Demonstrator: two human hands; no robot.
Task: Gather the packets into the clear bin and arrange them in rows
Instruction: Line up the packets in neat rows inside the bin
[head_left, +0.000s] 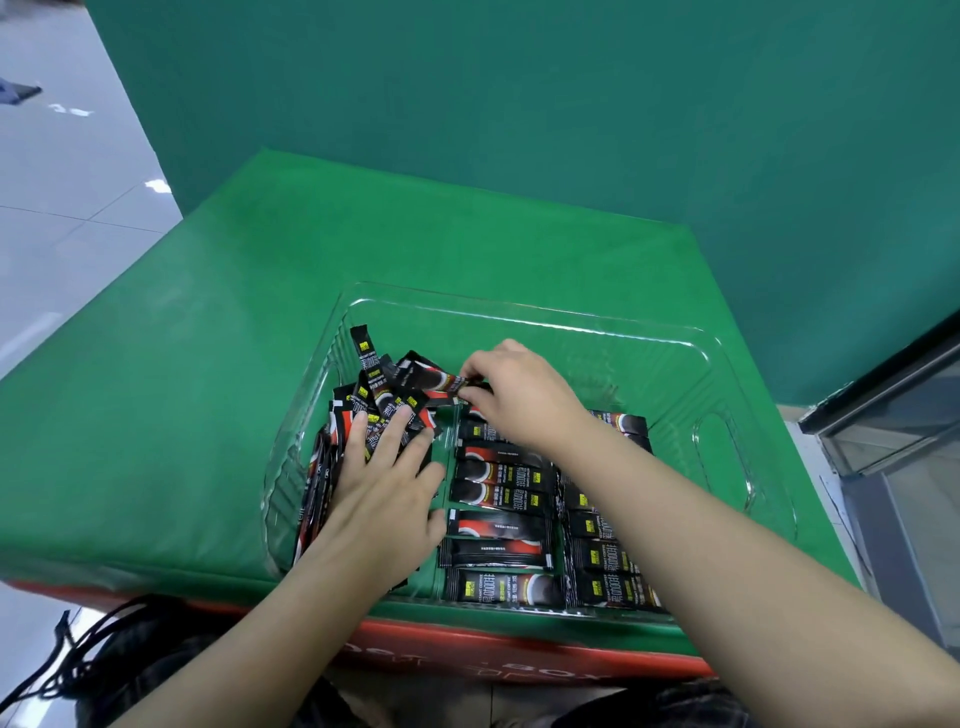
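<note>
Your right hand (511, 395) pinches one black packet (434, 378) by its end, thumb and fingertips clamped on it, held above the loose pile (374, 405) at the bin's left side. Your left hand (387, 480) lies flat on that pile, fingers straight and spread. Two neat rows (501, 512) of packets lie flat along the near half of the clear bin (519, 317), side by side. The bin sits on a green cloth (208, 364) over a red box (493, 660).
</note>
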